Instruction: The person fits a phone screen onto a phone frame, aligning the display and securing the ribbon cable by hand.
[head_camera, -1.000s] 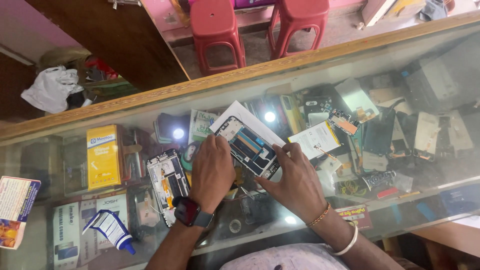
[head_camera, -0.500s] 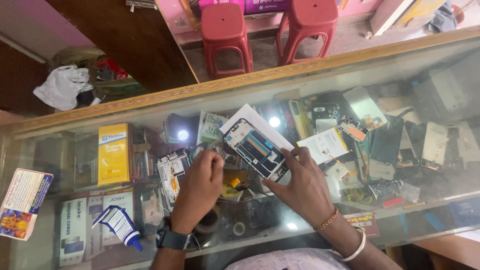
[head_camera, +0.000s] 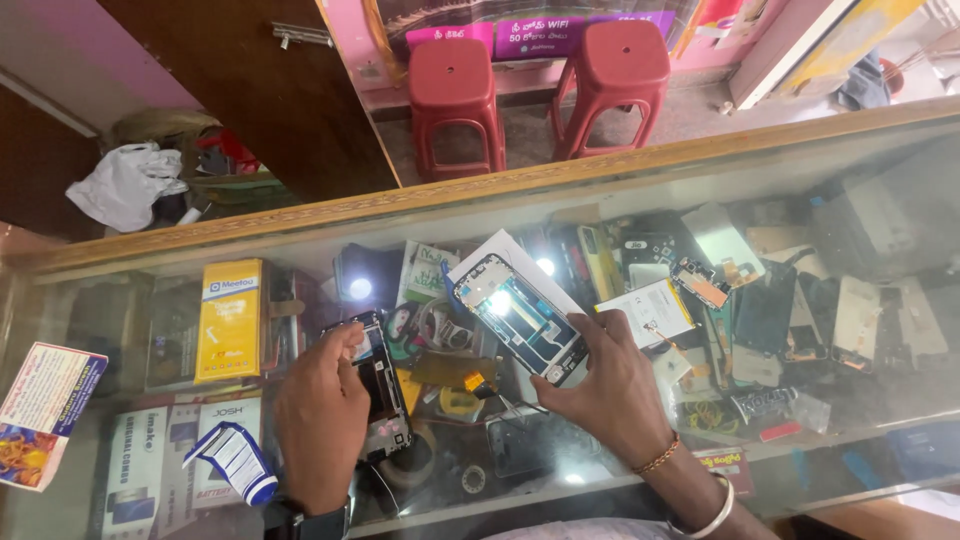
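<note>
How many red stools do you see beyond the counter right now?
2. One red stool stands past the counter's wooden edge, left of centre; the other red stool stands just right of it. More may be outside the frame.

Two red plastic stools (head_camera: 540, 85) stand at twelve o'clock; a yellow box (head_camera: 230, 318) lies at nine, a white cloth (head_camera: 125, 185) at ten.

The counter (head_camera: 180, 330) top is glossy glass, mirroring lamps, edged along its far side by a matt wooden rail (head_camera: 500, 190). On the glass, the phone frame (head_camera: 520, 318) looks like dark plastic with shiny metal inside, lying on white paper (head_camera: 480, 255). Beyond the rail, two stools (head_camera: 540, 80) are smooth red plastic.
</note>
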